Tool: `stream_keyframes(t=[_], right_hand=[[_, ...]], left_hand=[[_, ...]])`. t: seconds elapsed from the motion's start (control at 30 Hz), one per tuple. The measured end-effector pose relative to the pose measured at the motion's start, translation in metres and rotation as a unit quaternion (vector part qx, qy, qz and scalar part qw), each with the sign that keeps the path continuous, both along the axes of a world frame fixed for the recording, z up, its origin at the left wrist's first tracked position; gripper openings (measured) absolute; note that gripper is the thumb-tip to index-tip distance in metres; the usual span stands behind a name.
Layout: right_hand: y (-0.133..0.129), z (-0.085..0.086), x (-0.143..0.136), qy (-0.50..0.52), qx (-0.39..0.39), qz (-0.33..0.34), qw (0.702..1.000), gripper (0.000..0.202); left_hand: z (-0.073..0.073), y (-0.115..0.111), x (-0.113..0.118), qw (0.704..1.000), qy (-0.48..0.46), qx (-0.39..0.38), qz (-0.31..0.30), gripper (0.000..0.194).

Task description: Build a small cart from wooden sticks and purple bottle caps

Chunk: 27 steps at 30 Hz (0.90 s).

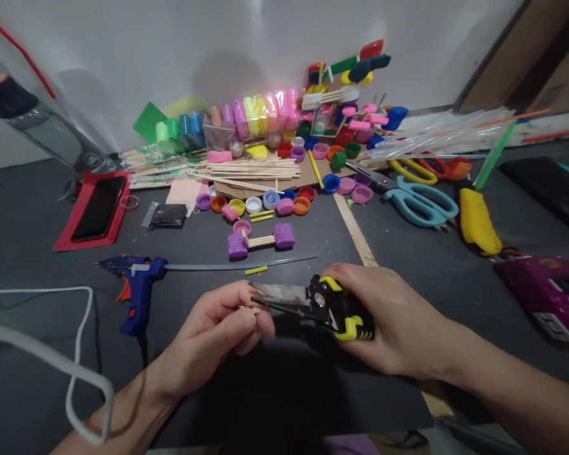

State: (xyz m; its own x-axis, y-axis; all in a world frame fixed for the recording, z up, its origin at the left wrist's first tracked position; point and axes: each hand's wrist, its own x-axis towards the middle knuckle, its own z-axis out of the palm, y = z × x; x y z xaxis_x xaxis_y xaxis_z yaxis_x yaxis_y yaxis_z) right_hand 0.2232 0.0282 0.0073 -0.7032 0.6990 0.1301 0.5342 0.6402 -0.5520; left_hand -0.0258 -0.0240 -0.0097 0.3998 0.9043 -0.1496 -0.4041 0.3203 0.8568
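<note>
i see the right hand (384, 319) closed firmly round the yellow-and-black handles of a hand cutter (320, 300) with a grey metal blade, thumb on top and fingers beneath. the cutter points at the left hand, its blade and black lower arm standing a little apart. on my side i read the left hand (213, 335) as pinched, thumb and forefinger together on a thin pale stick piece (253, 310), whose end shows by the thumb, just below the cutter's tip. i cannot tell whether the blade touches the stick piece or the fingers.

just beyond the left hand i make out a short yellow-green stick (256, 270), and near it a long translucent glue stick (218, 266) running into a blue glue gun with an orange trigger (145, 287), left of that hand. farther ahead, two rounded purple blocks joined by pale sticks (260, 241) lie together. past those i find colourful round plastic caps (253, 205) and a bundle of slim pale wooden sticks (256, 169). ahead of the right hand and off to its right are light-blue-handled scissors (422, 202), with a glossy purple box (531, 297) farther right.
</note>
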Motion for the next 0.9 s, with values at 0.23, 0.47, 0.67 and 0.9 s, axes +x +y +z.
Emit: stream_keyframes(t=[0.23,0.47,0.67,0.9], right_hand=[[-0.0011,0.0032,-0.0002,-0.014,0.014,0.011,1.0,0.021],[-0.0012,0.0042,0.0026,-0.026,0.036,0.013,0.999,0.016],[-0.0016,0.002,0.0034,-0.035,0.035,0.005,0.999,0.012],[0.0007,0.0056,-0.0008,-0.016,-0.038,0.003,0.999,0.021]], left_hand=[[0.0018,0.002,0.0007,0.997,0.044,0.051,0.022,0.026],[0.0041,0.0022,0.0019,0.997,0.054,0.059,0.025,0.025],[0.0047,0.0007,0.001,0.997,0.073,0.032,0.02,0.032],[0.0041,0.0,-0.0012,0.995,0.097,0.034,0.02,0.044]])
